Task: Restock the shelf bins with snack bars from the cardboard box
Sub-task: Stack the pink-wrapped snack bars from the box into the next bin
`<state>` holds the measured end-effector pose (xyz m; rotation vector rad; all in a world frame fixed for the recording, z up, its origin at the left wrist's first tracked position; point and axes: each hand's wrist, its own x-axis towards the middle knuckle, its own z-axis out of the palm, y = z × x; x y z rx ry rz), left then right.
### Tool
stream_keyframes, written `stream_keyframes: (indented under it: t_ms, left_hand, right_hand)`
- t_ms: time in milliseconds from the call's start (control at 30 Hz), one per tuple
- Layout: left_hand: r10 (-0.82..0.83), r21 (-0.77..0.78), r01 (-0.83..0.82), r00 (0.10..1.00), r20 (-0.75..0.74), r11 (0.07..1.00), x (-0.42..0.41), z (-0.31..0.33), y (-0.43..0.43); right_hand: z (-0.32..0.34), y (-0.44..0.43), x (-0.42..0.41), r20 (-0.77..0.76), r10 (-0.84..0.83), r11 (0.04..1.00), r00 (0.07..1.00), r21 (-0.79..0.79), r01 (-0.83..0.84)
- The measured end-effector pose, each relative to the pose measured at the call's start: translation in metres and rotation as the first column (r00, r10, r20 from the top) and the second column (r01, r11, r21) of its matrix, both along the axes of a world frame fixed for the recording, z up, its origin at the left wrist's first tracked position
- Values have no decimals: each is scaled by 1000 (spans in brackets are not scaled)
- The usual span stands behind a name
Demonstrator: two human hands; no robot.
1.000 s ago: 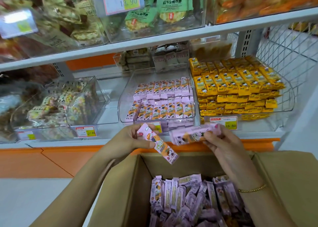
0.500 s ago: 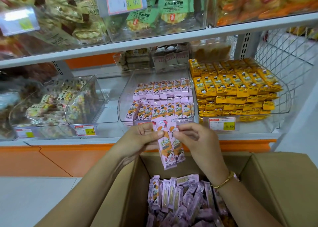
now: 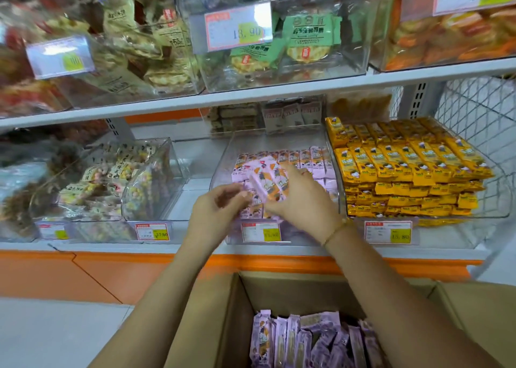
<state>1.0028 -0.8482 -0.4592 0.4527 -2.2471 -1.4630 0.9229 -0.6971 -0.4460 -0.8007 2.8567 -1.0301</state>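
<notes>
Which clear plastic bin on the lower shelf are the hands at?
The middle clear bin, lined with pink-wrapped snack bars: the right hand holds matching bars above it. The yellow-bar bin sits beside it.

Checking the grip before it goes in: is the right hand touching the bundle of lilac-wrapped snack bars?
Touching. In the head view the right hand grips the bundle of lilac-wrapped snack bars, fingers curled round it.
</notes>
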Motion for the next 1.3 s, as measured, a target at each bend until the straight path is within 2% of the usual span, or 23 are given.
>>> stream_keyframes:
  t_ms: [33,67,100,167,233,333,467,633,800,867,933,1000,1067,1167,1233,1300]
  left_hand:
    - [113,-273,-106,994,11,956,0,-4,-9]
    - [182,-457,-160,983,3,875,2,-9,-17]
    - [213,-533,-176,977,8,827,3,-14,-25]
    - [213,-525,-158,976,45,836,4,-21,-36]
    - [170,-506,-122,984,48,854,3,-24,-43]
    - [132,-494,-109,991,13,862,2,-24,-47]
    - [99,-487,-80,995,13,870,6,-27,-47]
    - [95,-487,-78,995,10,870,7,-27,-46]
    - [87,-485,-59,996,35,872,13,-28,-42]
    - [82,-482,-58,996,29,874,18,-27,-41]
    - [92,-481,-74,996,14,874,24,-28,-39]
    - [89,-483,-89,996,-23,871,34,-33,-32]
    - [53,-483,-58,998,-24,874,47,-43,-22]
    - [-28,-521,99,990,141,848,70,-75,-11]
    - [-37,-548,203,954,299,811,86,-101,-7]
    - [13,-590,308,880,476,746,99,-120,-4]
  right_hand:
    - [3,-6,-14,47,1,998,999,62,-4]
    - [5,-13,-25,94,3,992,996,126,-15]
    - [4,-21,-34,131,4,981,991,194,-30]
    - [-2,-37,-44,158,3,948,987,315,-53]
    - [-9,-52,-48,151,-11,930,988,364,-45]
    - [-16,-72,-47,175,-35,947,984,322,-24]
    - [-27,-88,-43,243,36,977,969,197,-85]
    - [-27,-83,-44,216,77,988,973,111,-103]
    - [-21,-75,-46,176,142,973,974,154,-170]
    - [-16,-69,-43,202,167,976,965,104,-191]
    - [-12,-59,-33,138,161,986,977,26,-166]
    - [-17,-44,-15,-60,101,984,993,-144,-108]
    - [-30,-23,12,-203,91,945,975,-290,-149]
    - [-73,9,50,-117,236,928,965,-267,-260]
    - [-118,26,60,26,286,948,958,-151,-279]
    - [-172,38,59,230,240,971,943,-55,-234]
